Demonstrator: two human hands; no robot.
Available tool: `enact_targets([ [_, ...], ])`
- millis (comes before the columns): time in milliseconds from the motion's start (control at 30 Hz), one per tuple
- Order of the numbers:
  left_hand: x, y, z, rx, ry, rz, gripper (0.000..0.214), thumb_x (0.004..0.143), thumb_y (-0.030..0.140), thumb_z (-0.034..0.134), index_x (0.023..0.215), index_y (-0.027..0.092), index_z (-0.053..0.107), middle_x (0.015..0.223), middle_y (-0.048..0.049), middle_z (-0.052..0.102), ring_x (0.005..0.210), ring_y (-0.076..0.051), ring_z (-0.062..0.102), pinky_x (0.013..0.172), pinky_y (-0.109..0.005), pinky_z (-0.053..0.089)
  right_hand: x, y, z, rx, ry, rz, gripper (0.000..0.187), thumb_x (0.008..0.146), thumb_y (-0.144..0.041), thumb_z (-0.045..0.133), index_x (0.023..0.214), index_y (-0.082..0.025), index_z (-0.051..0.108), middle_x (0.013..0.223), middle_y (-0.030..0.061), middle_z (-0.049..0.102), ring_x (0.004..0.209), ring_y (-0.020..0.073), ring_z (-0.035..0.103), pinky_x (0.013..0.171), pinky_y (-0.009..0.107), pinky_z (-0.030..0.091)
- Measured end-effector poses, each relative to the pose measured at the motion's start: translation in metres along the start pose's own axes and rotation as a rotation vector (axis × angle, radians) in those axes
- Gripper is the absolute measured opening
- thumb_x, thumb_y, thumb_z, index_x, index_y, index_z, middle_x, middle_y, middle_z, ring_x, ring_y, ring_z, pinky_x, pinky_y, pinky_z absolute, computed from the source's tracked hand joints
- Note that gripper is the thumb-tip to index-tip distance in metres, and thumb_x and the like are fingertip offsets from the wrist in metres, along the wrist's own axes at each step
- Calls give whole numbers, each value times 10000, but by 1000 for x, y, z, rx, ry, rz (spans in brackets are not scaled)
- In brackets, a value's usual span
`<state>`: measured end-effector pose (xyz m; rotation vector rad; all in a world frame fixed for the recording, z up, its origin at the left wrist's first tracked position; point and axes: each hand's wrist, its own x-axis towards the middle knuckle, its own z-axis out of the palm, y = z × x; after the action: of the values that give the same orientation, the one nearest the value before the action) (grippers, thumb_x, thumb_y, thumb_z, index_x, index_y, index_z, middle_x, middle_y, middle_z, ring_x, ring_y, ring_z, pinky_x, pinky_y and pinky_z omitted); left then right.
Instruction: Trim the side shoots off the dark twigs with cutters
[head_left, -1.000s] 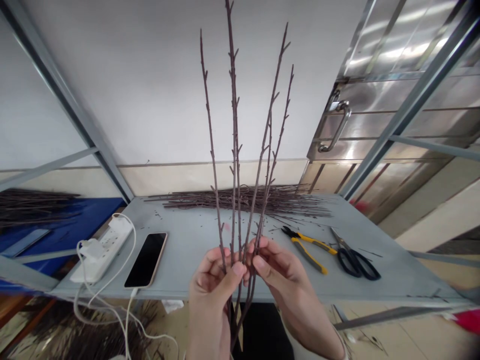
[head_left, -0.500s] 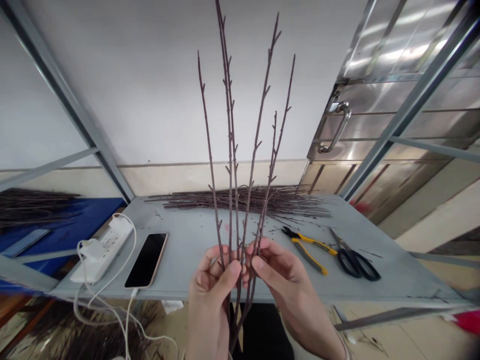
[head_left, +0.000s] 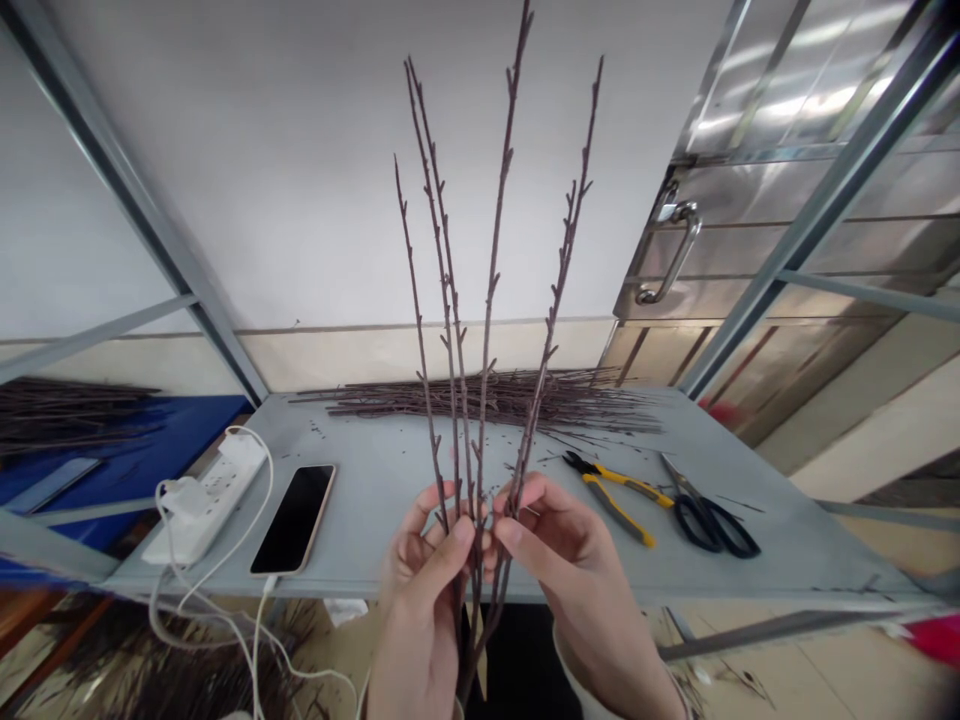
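Observation:
Both of my hands hold a small bunch of thin brown twigs (head_left: 480, 300) upright in front of me, over the near edge of a grey table (head_left: 787, 540). My left hand (head_left: 424, 590) pinches the stems from the left with thumb and fingers closed. From the right, my right hand (head_left: 559, 550) grips the same stems, fingertips pressed on them. The twigs carry small buds and fan out toward the top; their lower ends run down between my wrists.
A heap of similar twigs (head_left: 487, 398) lies across the far side of the table. Yellow-handled pliers (head_left: 611, 485) and black scissors (head_left: 705, 515) lie right of my hands. A phone (head_left: 294, 518) and a white power strip (head_left: 206, 495) with cables lie left. Steel shelf posts frame both sides.
The twigs have been turned and shifted in my fingers: their tips fan out differently and the bunch sits slightly lower. My hands have moved up a little and closer together.

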<state>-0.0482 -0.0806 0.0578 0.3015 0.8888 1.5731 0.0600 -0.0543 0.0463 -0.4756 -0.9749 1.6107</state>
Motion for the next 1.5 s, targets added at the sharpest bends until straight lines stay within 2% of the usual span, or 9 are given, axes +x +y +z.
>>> enact_targets([
  [200, -5, 2, 6, -28, 8, -22, 388, 514, 192, 876, 855, 164, 691, 667, -6, 712, 492, -103, 627, 510, -178, 526, -1, -1, 1, -8, -28, 5, 113, 805, -185, 673, 773, -229, 574, 755, -42, 658, 620, 78, 596, 610, 204, 509],
  [500, -5, 2, 4, -30, 4, -68, 400, 521, 200, 873, 872, 163, 685, 682, -1, 707, 504, -93, 625, 514, -171, 525, -2, 2, 0, -23, -11, -2, 134, 802, -211, 680, 788, -228, 549, 748, -43, 621, 633, 74, 575, 607, 189, 492],
  [800, -3, 0, 1, -49, 98, -113, 386, 552, 134, 839, 904, 165, 683, 747, -19, 718, 614, -131, 672, 550, -192, 544, -1, 1, 0, -58, 8, 9, 164, 782, -253, 697, 806, -222, 537, 771, -38, 583, 661, 82, 541, 618, 191, 484],
  [1067, 3, -3, -2, -62, 68, -108, 349, 565, 90, 821, 881, 153, 687, 727, -16, 717, 596, -117, 669, 567, -183, 554, 2, 1, -1, -90, 24, 5, 182, 772, -287, 701, 795, -216, 535, 750, -34, 562, 637, 93, 535, 604, 211, 480],
  [1167, 6, -2, -1, -51, 58, -86, 336, 575, 77, 816, 872, 168, 688, 766, -12, 729, 642, -122, 685, 596, -180, 557, 4, 2, -1, -110, 17, -6, 175, 783, -311, 687, 781, -209, 545, 749, -28, 563, 654, 99, 535, 621, 219, 480],
  [1300, 9, 2, 0, 4, -25, -1, 301, 585, 115, 829, 843, 171, 686, 754, -13, 735, 668, -135, 692, 636, -198, 563, 11, 5, 1, -119, 45, -3, 202, 823, -380, 631, 758, -199, 569, 720, -25, 537, 645, 97, 515, 630, 226, 481],
  [1500, 17, 3, -3, 67, -9, 110, 358, 566, 166, 844, 879, 174, 671, 739, -13, 743, 663, -146, 690, 652, -222, 556, 22, 13, 3, -130, 124, -26, 221, 796, -390, 656, 745, -206, 544, 718, -26, 553, 598, 87, 515, 565, 204, 475],
])
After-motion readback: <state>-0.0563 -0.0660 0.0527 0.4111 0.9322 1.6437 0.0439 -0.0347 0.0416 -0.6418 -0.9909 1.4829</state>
